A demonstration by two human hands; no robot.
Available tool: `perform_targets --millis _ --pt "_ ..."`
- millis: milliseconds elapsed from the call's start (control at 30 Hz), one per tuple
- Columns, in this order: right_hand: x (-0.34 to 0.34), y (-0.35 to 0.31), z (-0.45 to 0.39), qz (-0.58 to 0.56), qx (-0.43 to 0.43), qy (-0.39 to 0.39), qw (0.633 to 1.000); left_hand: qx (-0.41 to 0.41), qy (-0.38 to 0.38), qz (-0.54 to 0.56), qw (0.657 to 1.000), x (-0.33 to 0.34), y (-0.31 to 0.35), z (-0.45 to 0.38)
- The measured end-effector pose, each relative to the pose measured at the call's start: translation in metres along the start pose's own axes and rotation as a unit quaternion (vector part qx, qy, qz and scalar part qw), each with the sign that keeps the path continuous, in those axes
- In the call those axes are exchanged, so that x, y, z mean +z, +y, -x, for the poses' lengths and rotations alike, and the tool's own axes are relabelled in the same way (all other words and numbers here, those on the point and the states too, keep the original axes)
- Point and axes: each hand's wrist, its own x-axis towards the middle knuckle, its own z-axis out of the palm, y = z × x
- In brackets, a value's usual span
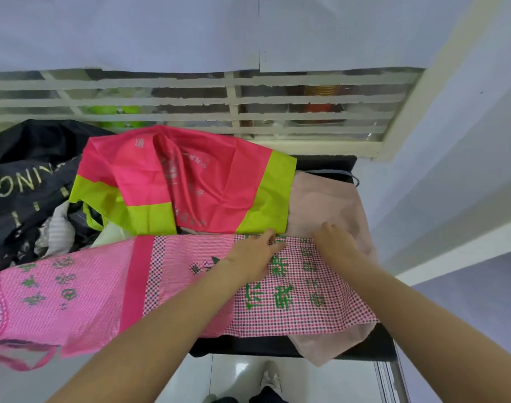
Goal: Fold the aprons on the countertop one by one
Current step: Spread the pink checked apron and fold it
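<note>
Behind a dark counter (pixel 329 349) sits a barred window. Both hands — left (pixel 252 258), right (pixel 334 242) — seem to pinch the far edge of the pink apron (pixel 172 274) lying across it. Its left end hangs off, so it could slide down.

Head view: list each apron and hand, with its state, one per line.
pink checked apron: spread flat, unfolded, under both hands
red and green apron: crumpled, unfolded
black apron: bunched in a heap
beige cloth: lying under the checked apron
left hand: pinching the checked apron's far edge
right hand: on the same edge, grip unclear
</note>
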Motion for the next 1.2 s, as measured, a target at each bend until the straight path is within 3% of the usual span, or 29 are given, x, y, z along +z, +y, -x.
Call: perform_targets --millis 100,167,233,367,433,500,600,667,767,833,900,967,1100,1200 --pt "0.002 0.007 -0.005 -0.064 0.012 -0.007 0.998 -0.009 -0.045 -0.021 0.999 0.008 0.001 0.000" --pt "0.009 0.018 -0.014 -0.216 0.071 -0.010 0.974 -0.019 -0.058 -0.027 0.998 0.011 0.003 0.001" --pt "0.009 0.035 -0.019 -0.431 0.171 -0.005 0.886 -0.031 -0.069 -0.033 0.997 0.011 0.004 0.000" --pt "-0.006 0.062 -0.016 -0.713 0.334 0.014 0.617 -0.049 -0.093 -0.029 0.994 0.006 0.010 -0.004" --pt "-0.009 0.061 -0.015 -0.739 0.365 0.030 0.565 -0.052 -0.098 -0.028 0.993 0.006 0.012 -0.007" --pt "-0.005 0.062 -0.013 -0.713 0.393 0.071 0.576 -0.054 -0.107 -0.032 0.992 0.006 0.013 -0.007" --pt "0.000 0.075 -0.009 -0.666 0.386 0.126 0.626 -0.053 -0.106 -0.034 0.992 0.008 0.012 -0.004" --pt "0.001 0.076 -0.013 -0.607 0.306 0.129 0.722 -0.054 -0.106 -0.034 0.992 0.009 0.012 -0.003" --pt "0.000 0.053 -0.021 -0.388 0.079 0.053 0.917 -0.055 -0.110 -0.036 0.992 0.009 0.014 -0.003" --pt "0.003 0.033 -0.024 -0.229 -0.001 -0.018 0.973 -0.054 -0.110 -0.036 0.992 0.008 0.014 -0.003" --pt "0.008 0.023 -0.021 -0.103 -0.028 -0.051 0.993 -0.052 -0.113 -0.035 0.992 0.008 0.014 -0.003" --pt "0.015 0.024 -0.017 -0.061 -0.034 -0.035 0.997 -0.051 -0.114 -0.037 0.992 0.008 0.014 -0.004" --pt "0.029 0.034 -0.015 -0.131 -0.043 0.000 0.990 -0.048 -0.119 -0.034 0.991 0.007 0.013 -0.004" --pt "0.028 0.029 -0.021 -0.166 -0.004 -0.003 0.986 -0.046 -0.126 -0.033 0.990 0.005 0.013 -0.005"
